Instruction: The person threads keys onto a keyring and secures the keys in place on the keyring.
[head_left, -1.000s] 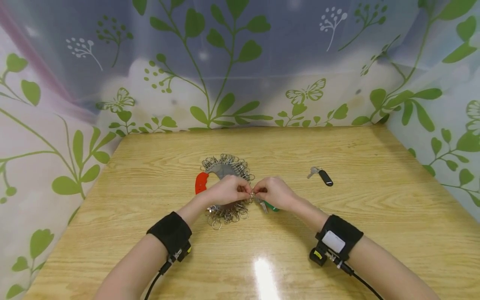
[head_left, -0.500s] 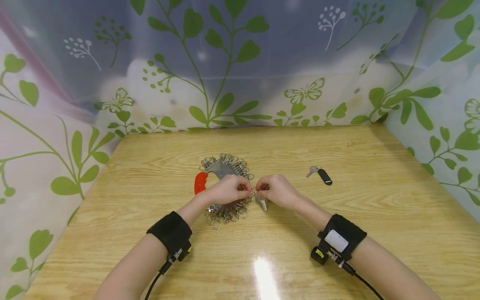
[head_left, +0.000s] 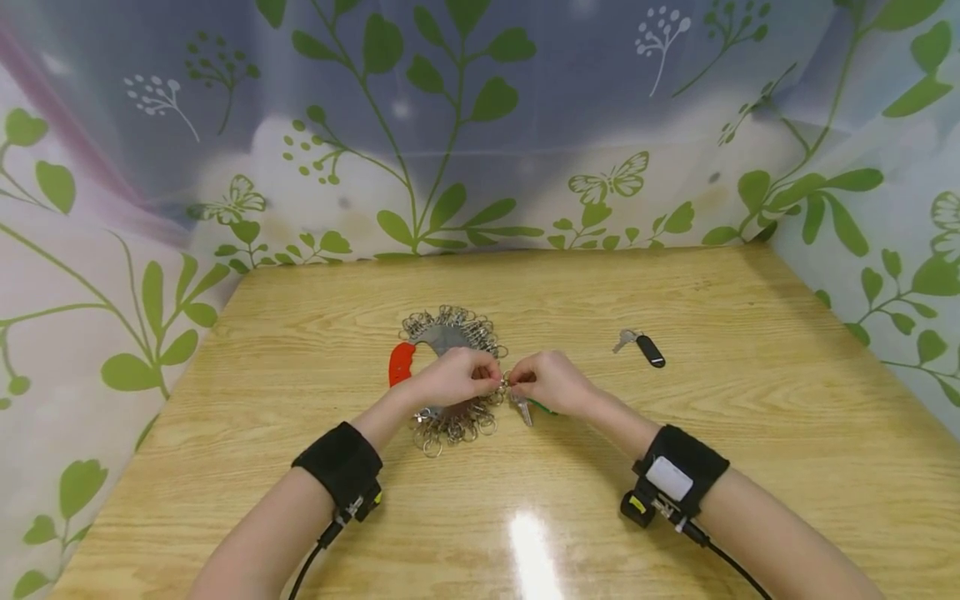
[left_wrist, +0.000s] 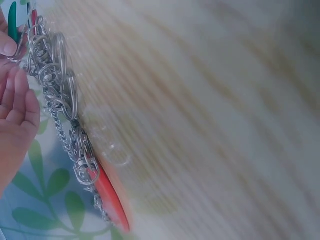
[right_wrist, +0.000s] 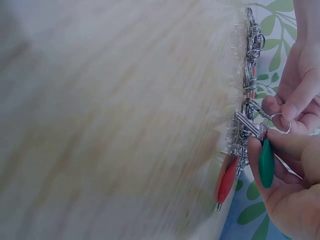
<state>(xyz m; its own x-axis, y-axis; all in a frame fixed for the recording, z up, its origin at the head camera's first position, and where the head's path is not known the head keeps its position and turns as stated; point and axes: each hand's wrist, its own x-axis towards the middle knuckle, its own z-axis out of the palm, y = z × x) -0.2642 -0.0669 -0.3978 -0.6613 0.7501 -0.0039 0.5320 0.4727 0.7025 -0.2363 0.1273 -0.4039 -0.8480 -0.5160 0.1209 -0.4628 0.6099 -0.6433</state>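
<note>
A grey key holder plate (head_left: 446, 338), fringed with several metal key rings, lies on the table with its red handle (head_left: 402, 365) to the left. Reaching over the plate, my left hand (head_left: 459, 375) pinches a split ring (right_wrist: 281, 123) at the plate's right edge. My right hand (head_left: 553, 383) meets it there, holding a metal key (head_left: 524, 410) with a green tag (right_wrist: 266, 163) between thumb and fingers. The key hangs below the fingertips. Whether its ring is linked to the split ring I cannot tell.
Another key (head_left: 625, 340) with a black tag (head_left: 651, 351) lies to the right on the wooden table (head_left: 720, 433). In the right wrist view a red piece (right_wrist: 227, 182) shows beside the rings. Patterned cloth (head_left: 480, 192) stands behind the table.
Both hands keep nearly the same place and hold. The green tag, hidden half a second ago, shows again beneath my right hand, and the key has shifted slightly.
</note>
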